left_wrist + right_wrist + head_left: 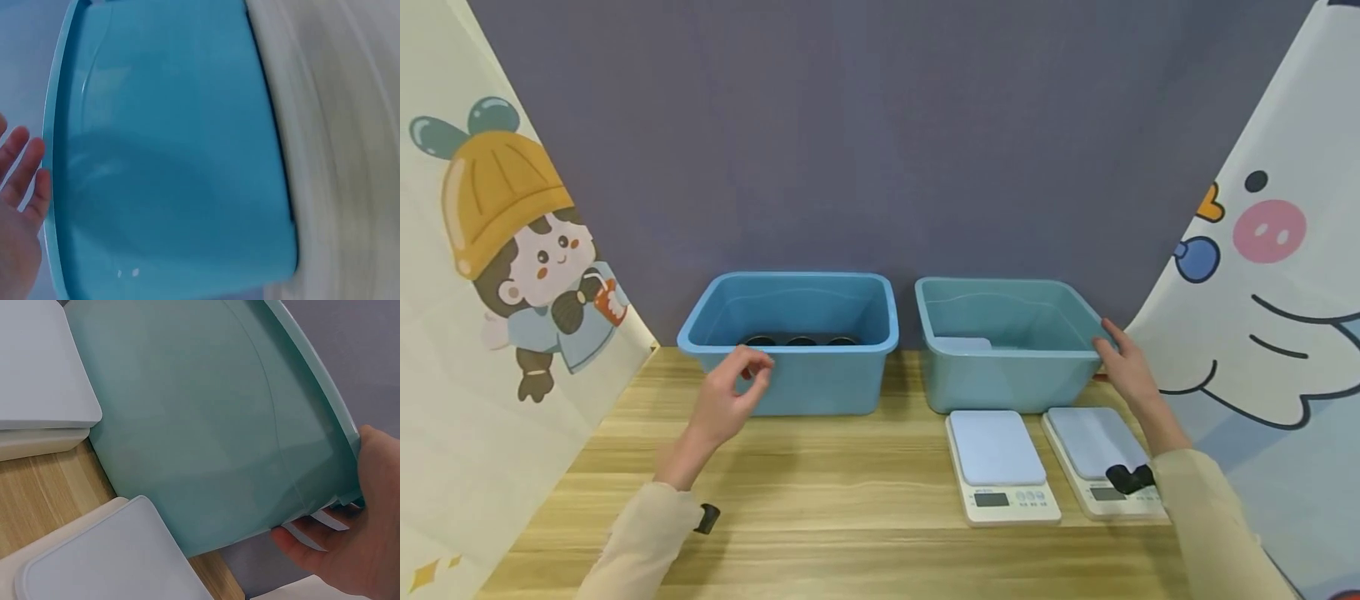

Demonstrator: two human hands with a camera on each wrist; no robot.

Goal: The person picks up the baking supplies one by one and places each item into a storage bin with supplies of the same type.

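On the right, my right hand (1126, 371) grips the right end of a teal plastic bin (1000, 383). The right wrist view shows its thumb at the rim and fingers under the rim's outer edge. Near the front rim of a blue plastic bin (827, 383), my left hand (726, 396) has loosely bent fingers and nothing visible in them. In the left wrist view its fingers (25, 175) are spread beside the rim. Three dark round tops (801, 341) show inside the blue bin. A pale flat item (962, 343) lies partly hidden in the teal bin.
Two white digital kitchen scales stand in front of the teal bin: a left scale (1000, 450) and a right scale (1093, 446), partly covered by the right sleeve (1206, 508). The wooden table (820, 500) meets a dark backdrop (880, 150); printed cartoon panels flank both sides.
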